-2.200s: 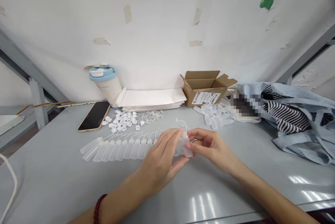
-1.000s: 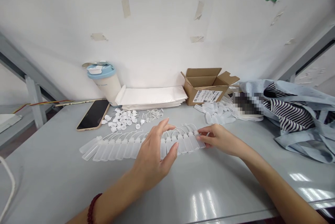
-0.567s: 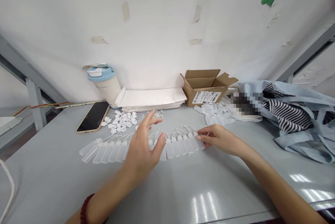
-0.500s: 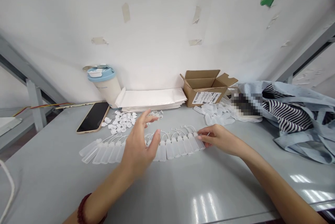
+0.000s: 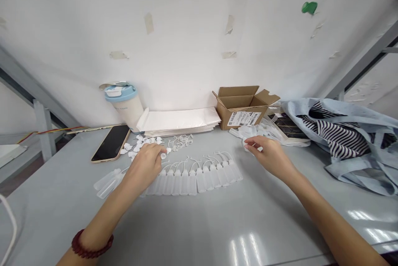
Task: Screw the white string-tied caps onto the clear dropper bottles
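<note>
A row of flat translucent plastic sleeves (image 5: 188, 183) with white cord loops lies across the grey table. My left hand (image 5: 144, 162) reaches over the row's left part, fingers curled down and pinching at a small white cap (image 5: 163, 155) on the edge of the cap pile. My right hand (image 5: 270, 154) is beyond the row's right end, thumb and fingers closing at a loose translucent sleeve (image 5: 244, 145) beside the heap of loose sleeves (image 5: 265, 130). The fingers partly hide both contacts. White cord loops (image 5: 182, 142) lie in a small pile between the hands.
Along the wall stand a blue-lidded cup (image 5: 127, 108), a stack of white packets (image 5: 180, 120) and an open cardboard box (image 5: 244, 112). A phone (image 5: 111, 143) lies at left. At right are a dark item in clear plastic (image 5: 290, 126) and a light blue bag (image 5: 363, 129).
My left hand has moved left from above the row to the white caps, its fingers curling in. My right hand has left the row's right end and moved up to the loose sleeves.
</note>
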Demonstrator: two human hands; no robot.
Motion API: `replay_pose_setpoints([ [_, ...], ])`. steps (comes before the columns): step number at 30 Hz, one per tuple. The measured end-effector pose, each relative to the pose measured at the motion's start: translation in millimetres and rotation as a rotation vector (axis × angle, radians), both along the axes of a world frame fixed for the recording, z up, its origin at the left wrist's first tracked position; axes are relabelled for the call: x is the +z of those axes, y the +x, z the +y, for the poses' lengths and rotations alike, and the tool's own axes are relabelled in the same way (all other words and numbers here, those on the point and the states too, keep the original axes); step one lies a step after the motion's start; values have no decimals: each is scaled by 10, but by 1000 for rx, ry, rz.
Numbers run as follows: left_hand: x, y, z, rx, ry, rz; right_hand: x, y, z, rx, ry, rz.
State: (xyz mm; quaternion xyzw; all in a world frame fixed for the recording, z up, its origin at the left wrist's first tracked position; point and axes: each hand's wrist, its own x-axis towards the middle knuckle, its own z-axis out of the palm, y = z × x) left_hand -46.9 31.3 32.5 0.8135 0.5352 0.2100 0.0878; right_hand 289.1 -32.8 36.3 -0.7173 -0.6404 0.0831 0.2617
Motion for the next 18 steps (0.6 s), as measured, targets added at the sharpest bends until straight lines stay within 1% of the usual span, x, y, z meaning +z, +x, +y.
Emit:
replay_pose_setpoints([
  [1, -3, -9, 7, -10, -11, 9, -34, 28, 20, -2, 36, -61],
  [3, -9, -14, 15, -45, -7, 8, -92, 75, 56, -13, 54, -175],
  [6, -42, 9, 28, -133, 69, -29, -141, 116, 90, -26, 3, -309],
  [8, -81, 40, 40, -185, 92, -32, -154, 123, 102, -9, -44, -345],
  [11, -135, 96, 52, -224, 58, -6, -168, 116, 111, 27, -67, -360],
  [15, -149, 148, 53, -237, 22, 11, -189, 93, 120, 41, -85, -396],
  [18, -132, 153, 51, -222, 16, -36, -205, 63, 121, 60, -109, -433],
])
